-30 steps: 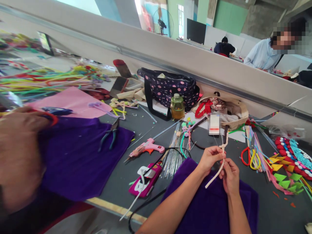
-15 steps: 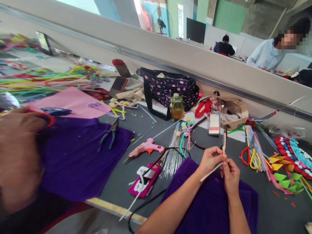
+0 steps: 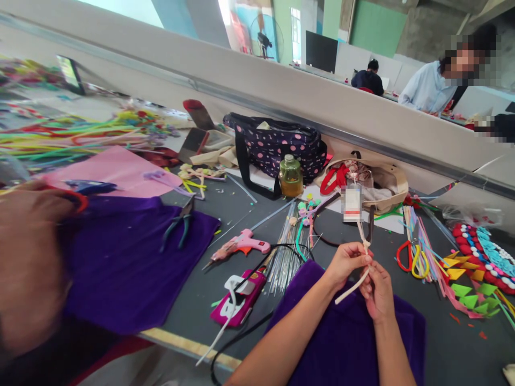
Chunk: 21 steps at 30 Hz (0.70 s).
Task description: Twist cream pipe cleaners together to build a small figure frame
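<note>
Over a purple cloth (image 3: 408, 332), both my hands pinch a cream pipe cleaner (image 3: 351, 292). My left hand (image 3: 348, 262) has thumb and forefinger closed on it, just below a small twisted knot. Close against the left fingertips, my right hand (image 3: 379, 287) grips the same piece from the right side. One loose end slants down to the left beneath my fingers. Thin pale strands rise above the knot toward a blurred-out tag (image 3: 352, 205). Exactly how the fingertips press the stem is partly hidden.
Left of my arms lie a pink glue gun (image 3: 239, 247), a magenta case (image 3: 239, 300) and pliers (image 3: 181, 225). Scissors (image 3: 418, 261) lie to the right. A bottle (image 3: 291, 177) and a patterned bag (image 3: 277, 142) stand behind. A co-worker's blurred hand (image 3: 30, 262) is at far left.
The upper part of the pipe cleaner now leans left, with its strands and knot showing. Its loose end has dropped slightly. My hands stay together, and the person in light blue has shifted left.
</note>
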{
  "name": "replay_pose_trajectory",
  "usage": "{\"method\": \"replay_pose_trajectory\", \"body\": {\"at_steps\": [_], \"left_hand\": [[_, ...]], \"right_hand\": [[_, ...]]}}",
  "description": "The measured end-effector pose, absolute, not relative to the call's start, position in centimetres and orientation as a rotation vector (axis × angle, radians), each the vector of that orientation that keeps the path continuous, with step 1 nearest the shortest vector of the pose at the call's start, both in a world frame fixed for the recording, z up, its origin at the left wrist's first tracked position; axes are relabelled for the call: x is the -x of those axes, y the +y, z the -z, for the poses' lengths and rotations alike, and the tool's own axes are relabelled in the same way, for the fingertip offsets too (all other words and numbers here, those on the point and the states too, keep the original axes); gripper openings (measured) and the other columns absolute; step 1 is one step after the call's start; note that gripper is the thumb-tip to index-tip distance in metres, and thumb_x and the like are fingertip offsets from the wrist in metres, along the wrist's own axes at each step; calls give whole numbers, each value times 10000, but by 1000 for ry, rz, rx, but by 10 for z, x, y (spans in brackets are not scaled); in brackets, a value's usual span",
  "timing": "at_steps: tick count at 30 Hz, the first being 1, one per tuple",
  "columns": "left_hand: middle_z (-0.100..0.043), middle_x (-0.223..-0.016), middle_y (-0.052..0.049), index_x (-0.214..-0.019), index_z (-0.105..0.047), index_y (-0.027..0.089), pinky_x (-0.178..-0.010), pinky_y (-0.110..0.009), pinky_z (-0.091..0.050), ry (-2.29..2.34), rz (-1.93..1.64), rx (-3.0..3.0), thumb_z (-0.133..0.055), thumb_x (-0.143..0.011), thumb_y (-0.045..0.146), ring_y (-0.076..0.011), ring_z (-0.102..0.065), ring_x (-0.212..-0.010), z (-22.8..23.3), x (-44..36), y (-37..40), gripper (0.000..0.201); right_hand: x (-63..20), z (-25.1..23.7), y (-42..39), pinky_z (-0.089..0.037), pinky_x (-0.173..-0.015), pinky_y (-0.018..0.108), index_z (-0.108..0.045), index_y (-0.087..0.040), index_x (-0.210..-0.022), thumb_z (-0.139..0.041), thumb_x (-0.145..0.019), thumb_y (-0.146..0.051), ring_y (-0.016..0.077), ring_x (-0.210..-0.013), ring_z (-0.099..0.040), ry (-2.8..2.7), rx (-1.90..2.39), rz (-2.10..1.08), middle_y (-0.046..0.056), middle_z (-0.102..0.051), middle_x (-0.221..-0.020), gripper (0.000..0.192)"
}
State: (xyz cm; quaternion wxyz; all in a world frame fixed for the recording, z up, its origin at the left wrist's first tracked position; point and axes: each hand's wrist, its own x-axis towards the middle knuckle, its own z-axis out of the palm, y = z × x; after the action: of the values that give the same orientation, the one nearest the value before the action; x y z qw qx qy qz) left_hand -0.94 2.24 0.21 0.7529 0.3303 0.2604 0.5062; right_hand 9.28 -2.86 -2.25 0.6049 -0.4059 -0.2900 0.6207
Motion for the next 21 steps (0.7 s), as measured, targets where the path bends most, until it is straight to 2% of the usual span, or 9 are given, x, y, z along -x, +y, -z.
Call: {"method": "replay_pose_trajectory", "body": {"at_steps": [6, 11, 15, 19, 21], "left_hand": [[-645, -651, -12, -625, -608, 104, -519, -194, -407, 587, -1113, -701, -846, -504, 248, -71, -541, -505, -1, 8, 23, 303], [-646, -638, -11, -602, -606, 105, -523, -198, -401, 654, -1121, -688, -852, -483, 262, -74, -539, -507, 2, 8, 26, 316], [-646, -676, -18, -665, -644, 101, -564, -201, -411, 611, -1074, -718, -841, -525, 294, -76, -545, -547, 6, 8, 29, 309], [-642, -694, -40, -848, -675, 95, -565, -211, -421, 496, -957, -717, -782, -636, 356, -89, -556, -547, 9, 10, 29, 353], [-631, -671, -34, -849, -677, 94, -562, -209, -421, 480, -940, -707, -790, -629, 341, -87, -552, -539, 10, 11, 29, 350]], "right_hand": [[-93, 27, -29, -304, -323, 122, -552, -187, -692, -660, -790, -351, 28, -367, -315, -777, 945, -1302, -84, -450, -505, 220], [-96, 32, -28, -370, -360, 144, -581, -178, -715, -639, -810, -359, 40, -394, -410, -972, 1106, -1133, -64, -493, -549, 213], [-95, 32, -26, -315, -318, 124, -554, -179, -686, -651, -796, -352, 24, -360, -328, -810, 1023, -1253, -81, -457, -523, 226], [-93, 29, -24, -273, -295, 106, -537, -175, -673, -674, -768, -324, 15, -350, -273, -640, 898, -1425, -89, -434, -509, 224], [-93, 28, -23, -270, -291, 103, -543, -176, -694, -680, -757, -325, 12, -347, -256, -597, 878, -1481, -91, -434, -516, 212]]}}
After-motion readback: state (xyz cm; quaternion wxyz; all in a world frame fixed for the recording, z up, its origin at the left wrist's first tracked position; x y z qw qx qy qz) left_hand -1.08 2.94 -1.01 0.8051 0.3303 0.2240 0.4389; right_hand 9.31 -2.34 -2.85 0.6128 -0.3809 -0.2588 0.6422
